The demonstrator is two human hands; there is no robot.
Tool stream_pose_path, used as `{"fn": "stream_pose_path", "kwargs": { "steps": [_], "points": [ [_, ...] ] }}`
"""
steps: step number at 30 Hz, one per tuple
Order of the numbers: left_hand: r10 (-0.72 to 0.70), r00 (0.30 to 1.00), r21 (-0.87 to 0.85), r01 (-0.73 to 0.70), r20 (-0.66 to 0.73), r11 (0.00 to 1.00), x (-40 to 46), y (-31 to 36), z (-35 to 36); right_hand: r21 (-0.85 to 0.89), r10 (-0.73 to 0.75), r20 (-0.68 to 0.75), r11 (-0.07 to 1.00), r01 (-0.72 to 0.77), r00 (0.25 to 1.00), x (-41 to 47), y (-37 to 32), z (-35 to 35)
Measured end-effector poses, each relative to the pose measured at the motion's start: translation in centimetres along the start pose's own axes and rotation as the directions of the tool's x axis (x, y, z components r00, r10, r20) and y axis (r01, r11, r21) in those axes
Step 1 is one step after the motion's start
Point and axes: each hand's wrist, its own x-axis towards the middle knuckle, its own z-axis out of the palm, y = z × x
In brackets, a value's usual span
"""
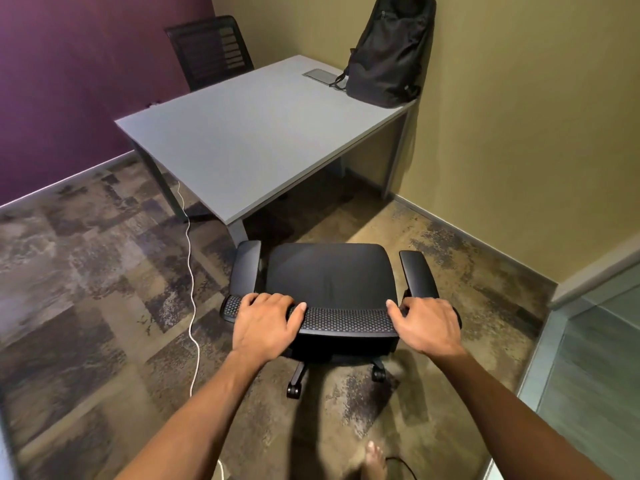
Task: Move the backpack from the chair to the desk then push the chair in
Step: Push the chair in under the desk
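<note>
both hands on the chair back, backpack already on the desk

the left hand [266,318] and right hand [426,322] curl their fingers over the mesh top edge of the black chair [332,275], gripping it at either end. the chair stands on the carpet just short of the grey desk [249,133], its seat facing the desk. the black backpack [389,53] stands upright on the desk's far right corner, leaning against the wall. a white cable [191,271] trails across the floor left of the chair.

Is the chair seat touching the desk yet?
Apart. The head view shows a strip of carpet between the front edge of the chair seat and the near edge of the desk.
</note>
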Motion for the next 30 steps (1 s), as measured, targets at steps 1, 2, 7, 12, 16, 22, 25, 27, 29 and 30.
{"fn": "stream_pose_path", "kwargs": {
  "steps": [1,2,7,12,16,22,25,27,29,30],
  "points": [
    [-0.001,1.0,0.007,0.001,-0.004,1.0,0.1,0.5,0.2,-0.007,-0.009,-0.001,1.0,0.009,1.0,0.2,0.6,0.1],
    [0.001,1.0,0.016,-0.001,-0.008,1.0,0.1,0.9,0.4,-0.013,-0.021,-0.005,1.0,0.021,1.0,0.2,1.1,0.2],
    [0.006,0.999,0.036,-0.004,-0.045,0.999,0.8,2.2,0.7,0.001,-0.072,-0.039,0.997,0.072,0.997,0.5,2.9,0.2],
    [-0.008,0.999,-0.023,0.007,-0.054,1.0,2.1,2.6,0.8,-0.033,-0.096,-0.032,0.995,0.095,0.995,2.0,3.3,0.0],
    [-0.026,0.997,-0.052,0.022,-0.078,0.998,3.3,3.6,0.8,-0.035,-0.102,-0.066,0.994,0.1,0.993,3.8,4.2,-0.2],
    [-0.061,0.989,-0.06,0.054,-0.131,0.997,5.3,5.6,1.1,0.028,-0.129,-0.095,0.991,0.132,0.987,6.7,5.8,-1.2],
    [-0.065,0.986,-0.052,0.058,-0.152,0.997,6.5,6.8,1.5,0.043,-0.135,-0.077,0.989,0.139,0.988,8.1,7.2,-1.6],
    [-0.076,0.982,-0.044,0.07,-0.173,0.997,7.3,7.7,1.9,0.051,-0.153,-0.068,0.986,0.156,0.986,9.2,7.9,-1.9],
    [-0.102,0.974,-0.041,0.096,-0.2,0.995,7.9,8.6,2.3,0.053,-0.171,-0.069,0.983,0.174,0.983,10.3,8.5,-2.1],
    [-0.114,0.971,-0.042,0.108,-0.212,0.993,8.2,9.1,2.4,0.048,-0.175,-0.07,0.983,0.178,0.982,10.9,8.9,-2.2]
  ]
}}
